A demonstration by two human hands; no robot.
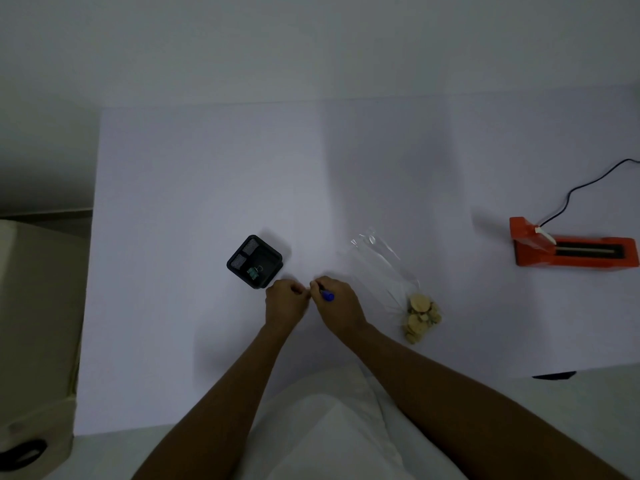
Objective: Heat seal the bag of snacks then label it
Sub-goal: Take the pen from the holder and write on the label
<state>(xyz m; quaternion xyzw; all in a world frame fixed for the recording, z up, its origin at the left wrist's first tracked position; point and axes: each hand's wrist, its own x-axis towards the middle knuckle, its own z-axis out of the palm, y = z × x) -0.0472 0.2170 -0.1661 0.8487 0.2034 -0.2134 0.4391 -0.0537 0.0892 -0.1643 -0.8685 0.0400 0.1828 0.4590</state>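
Gripping a marker (327, 294) in right hand (335, 308), left hand (284, 303) fingers pinched at its tip, likely uncapping, bag (398, 292) lying beside, mid-desk (207, 174).

Glossy clear plastic bag (381, 268), matt white table (207, 168), black mesh holder (254, 261)

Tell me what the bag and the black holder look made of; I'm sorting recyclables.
Bag: thin clear plastic film, glossy; the table shows through and its creases glint. Holder: probably black metal mesh, matte, judging by the fine grid on its inner walls; could be plastic.
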